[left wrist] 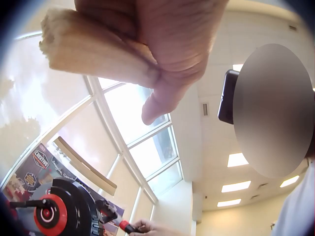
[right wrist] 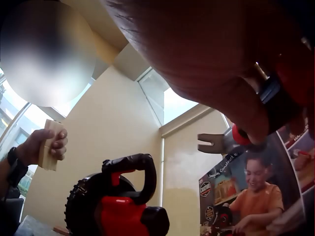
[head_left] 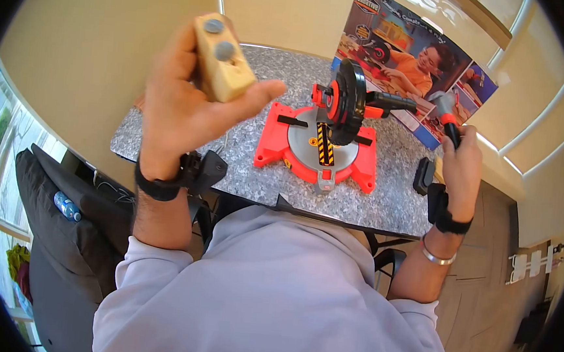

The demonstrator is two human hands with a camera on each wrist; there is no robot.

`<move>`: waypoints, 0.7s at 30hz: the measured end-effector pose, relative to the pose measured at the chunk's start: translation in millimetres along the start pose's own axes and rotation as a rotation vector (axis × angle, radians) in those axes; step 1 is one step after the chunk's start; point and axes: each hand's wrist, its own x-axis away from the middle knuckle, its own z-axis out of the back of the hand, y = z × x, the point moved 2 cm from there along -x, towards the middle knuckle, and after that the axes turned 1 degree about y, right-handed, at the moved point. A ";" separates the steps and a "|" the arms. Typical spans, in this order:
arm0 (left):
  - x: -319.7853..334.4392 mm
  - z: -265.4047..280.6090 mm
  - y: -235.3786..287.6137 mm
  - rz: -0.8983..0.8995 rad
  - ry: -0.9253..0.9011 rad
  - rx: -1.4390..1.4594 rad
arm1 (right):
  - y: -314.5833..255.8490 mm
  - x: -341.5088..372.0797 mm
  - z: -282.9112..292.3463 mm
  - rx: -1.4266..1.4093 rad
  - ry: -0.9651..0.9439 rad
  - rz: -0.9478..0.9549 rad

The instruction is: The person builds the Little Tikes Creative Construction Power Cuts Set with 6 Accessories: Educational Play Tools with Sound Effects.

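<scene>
Raised at the left of the head view, my left hand [head_left: 185, 113] grips a wooden block [head_left: 233, 78]. Two grey round nail heads [head_left: 224, 51] show on the block's face. In the left wrist view the wooden block [left wrist: 98, 51] has a rough, splintered end. On the right, my right hand [head_left: 463, 169] holds a toy hammer [head_left: 448, 116] by its black and red handle, grey head upward, in front of a printed box. The hammer's forked claw [right wrist: 211, 143] shows in the right wrist view. Between the hands stands a red and black toy mitre saw [head_left: 324, 136].
The speckled grey table [head_left: 250, 75] carries the saw. The printed toy box [head_left: 395, 46] leans upright at the back right. A black oblong piece [head_left: 424, 176] lies near the table's right edge. A dark couch [head_left: 74, 246] with a plastic bottle [head_left: 67, 205] is at the left.
</scene>
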 end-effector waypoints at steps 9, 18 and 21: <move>-9.0 26.6 -11.1 -0.174 0.040 -0.030 | 31.6 5.4 -110.1 0.242 -0.393 -0.035; -5.8 38.7 -3.1 -0.155 0.077 -0.087 | 29.2 13.1 -119.1 0.321 -0.502 -0.018; -7.8 43.3 -10.2 -0.205 0.059 -0.126 | 26.1 11.2 -118.1 0.293 -0.494 -0.048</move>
